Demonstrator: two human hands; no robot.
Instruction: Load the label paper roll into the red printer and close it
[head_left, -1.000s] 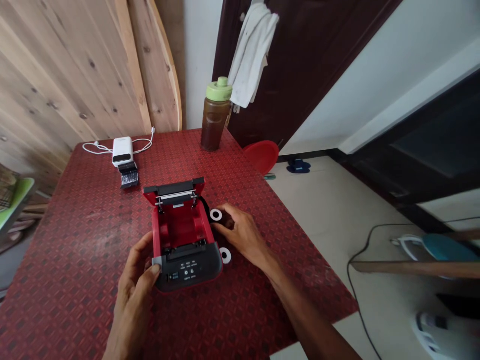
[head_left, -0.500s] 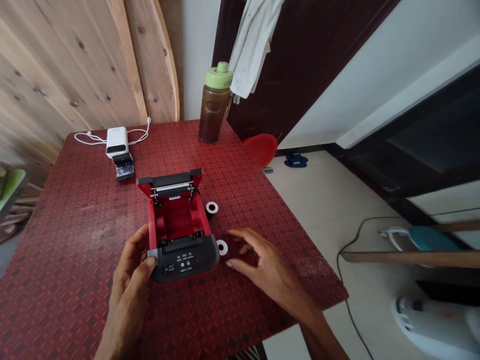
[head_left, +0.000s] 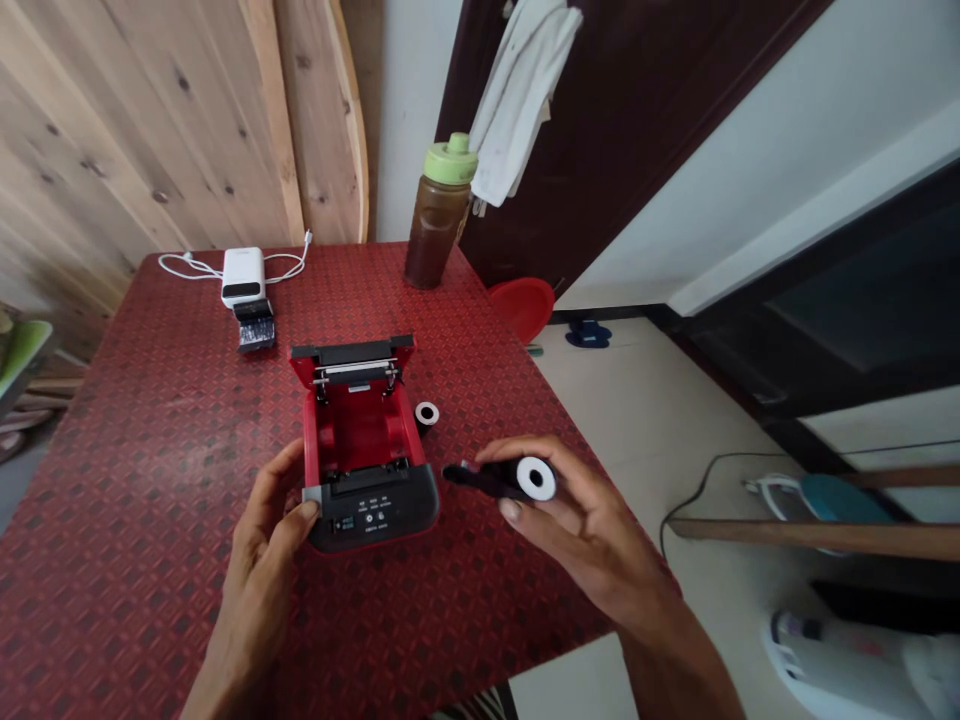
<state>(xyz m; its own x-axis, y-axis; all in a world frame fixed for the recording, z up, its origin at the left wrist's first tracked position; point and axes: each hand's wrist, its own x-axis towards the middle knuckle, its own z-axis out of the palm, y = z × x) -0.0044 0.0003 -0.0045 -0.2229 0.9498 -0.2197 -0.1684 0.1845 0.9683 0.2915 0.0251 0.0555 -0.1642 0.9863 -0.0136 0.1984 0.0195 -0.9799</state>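
An open red-and-black receipt printer stands on the red patterned table, its lid raised and its red paper bay showing. My left hand grips the printer's front left corner, thumb on a grey side button. My right hand is lifted to the right of the printer, shut on a black roll with a white core, whose loose strip points left. A second roll lies on the table behind the printer's right side, partly hidden by it.
At the table's far end are a white power bank with a white cable, a small black object, and a brown bottle with a green lid. A red round object lies beyond the table edge. Wooden boards lean at the left.
The roll that lay right of the printer's front is off the table and in my right hand, which has closed and lifted. My left hand stays on the printer.
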